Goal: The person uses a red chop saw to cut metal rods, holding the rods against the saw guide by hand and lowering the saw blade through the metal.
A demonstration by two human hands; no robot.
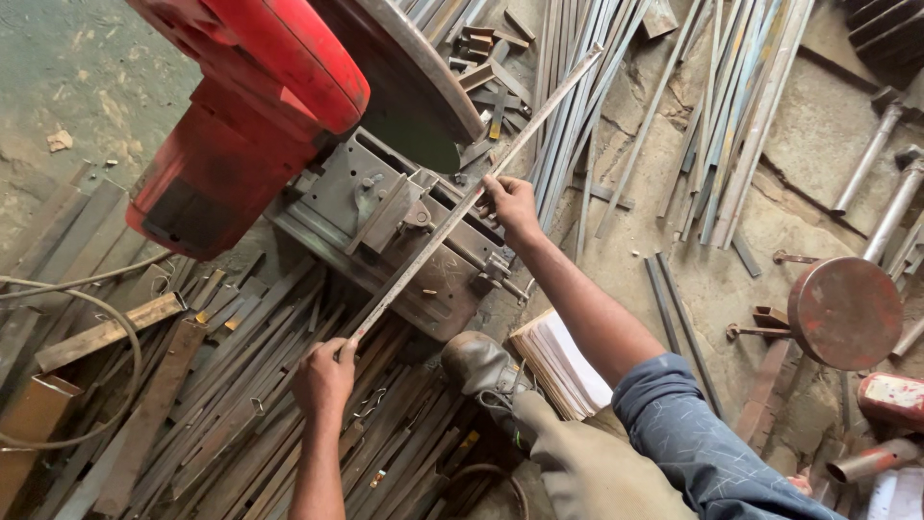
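Here both hands gripped a long steel bar (462, 207) across the chop saw's vise (385, 207): left hand (322, 380) fisted on its near end, right hand (510, 202) pinching mid-length. Unclamped, the bar could kick under the cutting disc (414, 96). The right fingers sat near that disc.

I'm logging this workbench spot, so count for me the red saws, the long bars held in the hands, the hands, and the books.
Red saw: 1
Long bar, held in the hands: 1
Hands: 2, the left hand and the right hand
Book: 1
Total: 5
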